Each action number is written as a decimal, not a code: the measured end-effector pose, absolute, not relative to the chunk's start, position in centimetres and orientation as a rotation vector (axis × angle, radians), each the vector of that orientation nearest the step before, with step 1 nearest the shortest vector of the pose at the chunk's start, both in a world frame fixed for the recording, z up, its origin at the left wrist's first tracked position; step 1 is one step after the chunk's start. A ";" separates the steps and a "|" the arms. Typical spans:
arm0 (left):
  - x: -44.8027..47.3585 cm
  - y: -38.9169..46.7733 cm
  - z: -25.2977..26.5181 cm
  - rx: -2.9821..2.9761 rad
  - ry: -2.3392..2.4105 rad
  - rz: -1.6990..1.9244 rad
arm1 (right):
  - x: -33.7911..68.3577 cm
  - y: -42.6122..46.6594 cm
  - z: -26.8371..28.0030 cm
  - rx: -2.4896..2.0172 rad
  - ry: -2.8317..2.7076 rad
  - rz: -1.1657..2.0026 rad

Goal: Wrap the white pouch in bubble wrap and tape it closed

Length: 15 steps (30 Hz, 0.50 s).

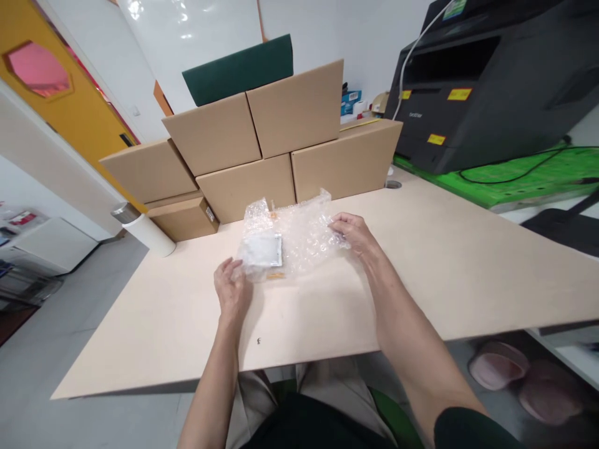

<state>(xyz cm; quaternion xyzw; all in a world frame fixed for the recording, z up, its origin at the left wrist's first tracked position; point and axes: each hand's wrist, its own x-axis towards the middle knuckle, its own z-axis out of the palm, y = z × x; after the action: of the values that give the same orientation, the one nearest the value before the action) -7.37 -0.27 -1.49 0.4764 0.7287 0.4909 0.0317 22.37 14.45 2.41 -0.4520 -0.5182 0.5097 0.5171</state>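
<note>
A sheet of clear bubble wrap (306, 234) lies spread on the table, with bits of orange tape at its upper and lower edges. Near its left end rests a flat, silvery-grey rectangular item (264, 251), partly covered by the wrap; its kind I cannot make out. My left hand (230, 282) has its curled fingers closed at the wrap's lower left corner. My right hand (352, 232) pinches the wrap's right edge between thumb and fingers.
Cardboard boxes (248, 187) stand stacked at the table's (299, 324) back, a dark green box (241, 68) on top. A white cylinder with a grey lid (150, 231) stands at the left edge. A black printer (449, 106) sits on a green surface (528, 174) at right.
</note>
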 end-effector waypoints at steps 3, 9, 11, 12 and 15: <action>-7.4 -1.1 -1.3 1.192 2.103 1.682 | 23.2 15.1 2.0 -1.142 -1.217 1.177; -9.1 -5.0 -1.2 0.380 1.804 1.929 | 25.0 15.4 1.7 -1.322 -1.372 1.147; -10.1 -7.0 -1.3 0.402 1.860 1.915 | 25.5 15.4 1.6 -1.385 -1.529 1.101; -10.6 -8.0 -1.3 0.462 1.955 1.925 | 25.7 15.4 1.6 -1.429 -1.617 1.055; -11.1 -10.1 -0.8 0.773 2.447 1.932 | 26.1 15.6 1.3 -1.601 -1.811 0.861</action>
<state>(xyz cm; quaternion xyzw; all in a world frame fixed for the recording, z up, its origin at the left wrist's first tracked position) -11.09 -10.12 -0.79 0.2404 0.7614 0.6010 -0.0354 26.12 15.55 1.34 -0.5983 -0.6768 0.3217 0.2837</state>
